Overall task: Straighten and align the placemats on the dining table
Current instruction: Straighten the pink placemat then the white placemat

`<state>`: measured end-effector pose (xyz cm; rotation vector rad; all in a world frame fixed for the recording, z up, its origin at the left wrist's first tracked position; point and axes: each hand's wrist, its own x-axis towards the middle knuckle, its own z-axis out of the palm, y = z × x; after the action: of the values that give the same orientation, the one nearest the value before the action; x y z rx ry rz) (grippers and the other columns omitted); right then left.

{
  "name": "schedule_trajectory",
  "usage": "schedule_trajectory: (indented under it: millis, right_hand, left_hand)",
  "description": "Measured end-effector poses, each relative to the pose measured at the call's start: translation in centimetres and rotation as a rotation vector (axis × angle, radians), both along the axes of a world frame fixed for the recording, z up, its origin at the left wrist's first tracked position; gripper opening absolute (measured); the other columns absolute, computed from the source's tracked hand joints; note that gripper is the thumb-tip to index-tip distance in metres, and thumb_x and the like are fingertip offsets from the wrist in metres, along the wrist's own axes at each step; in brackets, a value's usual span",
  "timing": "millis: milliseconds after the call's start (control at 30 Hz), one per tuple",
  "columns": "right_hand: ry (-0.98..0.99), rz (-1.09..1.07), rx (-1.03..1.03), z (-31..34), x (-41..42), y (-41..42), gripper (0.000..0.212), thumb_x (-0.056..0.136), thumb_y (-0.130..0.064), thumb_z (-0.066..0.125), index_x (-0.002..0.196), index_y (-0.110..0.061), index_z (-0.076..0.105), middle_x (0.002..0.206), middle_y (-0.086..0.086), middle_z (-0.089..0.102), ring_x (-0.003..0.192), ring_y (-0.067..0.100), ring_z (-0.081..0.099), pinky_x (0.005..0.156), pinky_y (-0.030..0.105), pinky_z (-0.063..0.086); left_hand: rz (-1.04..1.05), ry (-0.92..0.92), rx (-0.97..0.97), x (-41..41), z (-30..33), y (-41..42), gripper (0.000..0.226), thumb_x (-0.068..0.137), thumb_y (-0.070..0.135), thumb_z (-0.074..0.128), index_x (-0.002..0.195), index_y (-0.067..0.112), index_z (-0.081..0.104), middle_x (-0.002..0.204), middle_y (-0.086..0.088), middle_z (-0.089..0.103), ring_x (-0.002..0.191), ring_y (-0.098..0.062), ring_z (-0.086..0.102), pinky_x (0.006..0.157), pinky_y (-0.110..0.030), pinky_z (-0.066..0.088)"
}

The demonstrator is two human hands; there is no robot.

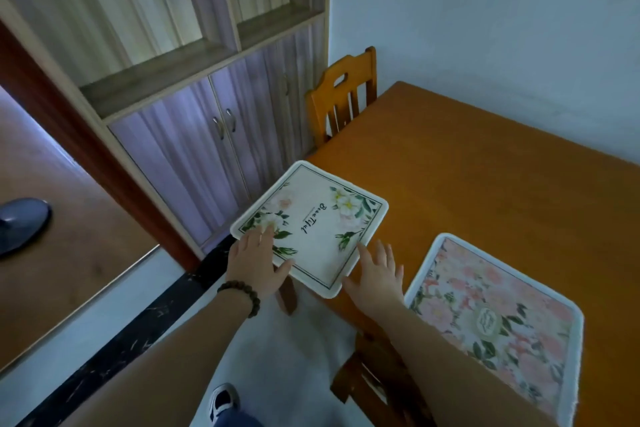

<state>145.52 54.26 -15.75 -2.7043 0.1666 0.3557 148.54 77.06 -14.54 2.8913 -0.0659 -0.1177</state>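
Forearms fill the lower frame, both bare, reaching forward over the table (485, 163) edge. A dark bead bracelet (242, 293) sits on the left wrist.

Left hand (258, 262): open, fingers extended, palm down on the near-left corner of the white mat (311, 225); thumb lies along the mat's near edge. No grip closed around it.

Right hand (375, 276): open, fingers spread, touching the mat's near-right edge at the corner; palm rests on the table surface beside it.

White mat: roughly square, rounded corners, cream field inside a thin dark border line, white-and-pink flowers with green leaves at the corners, script word "Beautiful" across the middle. Sits at the table's left corner, rotated relative to the table edges; its left and near corners overhang the edge.

Pink mat (498, 319): same shape, white rim, dense pink floral print with green leaves, small round emblem near centre. Lies flat on the table to the right of the white mat, apart from it, near the person's side; partly covered by the right forearm. Also skewed to the table edge.

Chair (341, 97) at the far end of the table; second chair (374, 381) below the right forearm. Cabinet (207, 135) stands left of the table. Shoe (223, 400) visible on the floor.
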Motion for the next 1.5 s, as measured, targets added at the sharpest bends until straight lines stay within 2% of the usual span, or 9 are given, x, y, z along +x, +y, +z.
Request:
schedule_trajectory:
  millis: [200, 433, 533, 700, 833, 933, 1100, 1333, 1500]
  right_hand:
    - [0.078, -0.047, -0.086, -2.7, 4.7, 8.9, 0.107, 0.073, -0.081, 0.044, 0.148, -0.035, -0.017, 0.156, 0.007, -0.026, 0.142, 0.029, -0.025, 0.111, 0.062, -0.007]
    - [0.146, -0.36, -0.158, -5.6, 5.0, 13.7, 0.121, 0.051, -0.098, 0.021, 0.141, -0.035, -0.033, 0.144, 0.008, -0.045, 0.136, 0.03, -0.036, 0.113, 0.06, -0.008]
    - [0.161, -0.481, -0.176, -6.0, 4.0, 14.0, 0.121, 0.059, -0.095, 0.032, 0.143, -0.035, -0.03, 0.146, 0.01, -0.041, 0.14, 0.034, -0.029, 0.115, 0.059, -0.001]
    - [0.226, -0.601, -0.119, -6.5, 3.7, 14.1, 0.13, 0.044, -0.103, 0.019, 0.145, -0.035, -0.027, 0.153, 0.015, -0.031, 0.142, 0.036, -0.023, 0.114, 0.053, -0.006]
    - [0.268, -0.593, -0.107, -6.9, 4.1, 14.2, 0.134, 0.039, -0.101, 0.017, 0.146, -0.032, -0.024, 0.152, 0.019, -0.03, 0.14, 0.037, -0.028, 0.112, 0.053, -0.011]
    - [0.247, -0.599, -0.124, -7.0, 4.8, 13.7, 0.134, 0.041, -0.102, 0.019, 0.148, -0.03, -0.021, 0.153, 0.022, -0.027, 0.14, 0.036, -0.027, 0.111, 0.046, -0.016]
    - [0.222, -0.603, -0.115, -6.7, 7.9, 10.5, 0.131, 0.046, -0.101, 0.025, 0.149, -0.031, -0.016, 0.155, 0.02, -0.025, 0.141, 0.034, -0.026, 0.112, 0.044, -0.015]
    - [0.193, -0.606, -0.118, -6.9, 14.5, 3.6, 0.13, 0.047, -0.103, 0.02, 0.149, -0.032, -0.017, 0.154, 0.019, -0.027, 0.14, 0.033, -0.029, 0.113, 0.044, -0.015]
    - [0.195, -0.613, -0.119, -6.9, 18.9, -1.4, 0.128, 0.048, -0.102, 0.019, 0.148, -0.031, -0.02, 0.153, 0.02, -0.029, 0.139, 0.033, -0.031, 0.114, 0.044, -0.015]
  left_hand:
    - [-0.141, 0.114, 0.059, 6.3, -3.4, 7.1, 0.107, 0.074, 0.076, 0.05, 0.152, 0.023, -0.001, 0.159, -0.009, 0.003, 0.145, -0.029, 0.0, 0.115, -0.048, 0.012]
    - [-0.34, 0.331, -0.001, 12.5, -6.4, 11.5, 0.132, 0.059, 0.076, 0.067, 0.148, 0.028, -0.018, 0.156, -0.017, -0.017, 0.144, -0.034, -0.012, 0.114, -0.048, 0.001]
    - [-0.399, 0.387, -0.007, 13.8, -7.0, 12.3, 0.137, 0.057, 0.071, 0.073, 0.147, 0.027, -0.021, 0.156, -0.019, -0.019, 0.144, -0.034, -0.011, 0.115, -0.048, 0.004]
    - [-0.452, 0.411, -0.073, 15.0, -8.0, 12.0, 0.136, 0.059, 0.065, 0.077, 0.149, 0.025, -0.017, 0.157, -0.018, -0.008, 0.144, -0.034, 0.001, 0.116, -0.046, 0.013]
    - [-0.475, 0.406, -0.097, 16.2, -8.6, 11.7, 0.133, 0.06, 0.061, 0.078, 0.15, 0.024, -0.014, 0.158, -0.015, -0.009, 0.145, -0.032, 0.002, 0.117, -0.042, 0.014]
    - [-0.495, 0.354, -0.097, 17.3, -9.0, 11.1, 0.129, 0.061, 0.065, 0.075, 0.151, 0.022, -0.008, 0.159, -0.01, -0.007, 0.145, -0.029, 0.004, 0.117, -0.041, 0.015]
    - [-0.514, 0.338, -0.069, 20.7, -8.8, 8.4, 0.127, 0.063, 0.071, 0.07, 0.151, 0.02, -0.005, 0.159, -0.006, -0.005, 0.144, -0.03, 0.009, 0.116, -0.042, 0.017]
    - [-0.498, 0.371, -0.02, 27.4, -8.8, 1.2, 0.128, 0.063, 0.073, 0.066, 0.15, 0.022, -0.012, 0.158, -0.009, -0.016, 0.145, -0.03, -0.002, 0.116, -0.042, 0.011]
    - [-0.563, 0.317, 0.069, 32.3, -8.9, -4.0, 0.125, 0.066, 0.081, 0.054, 0.149, 0.019, -0.015, 0.157, -0.009, -0.02, 0.145, -0.025, -0.013, 0.117, -0.042, 0.001]
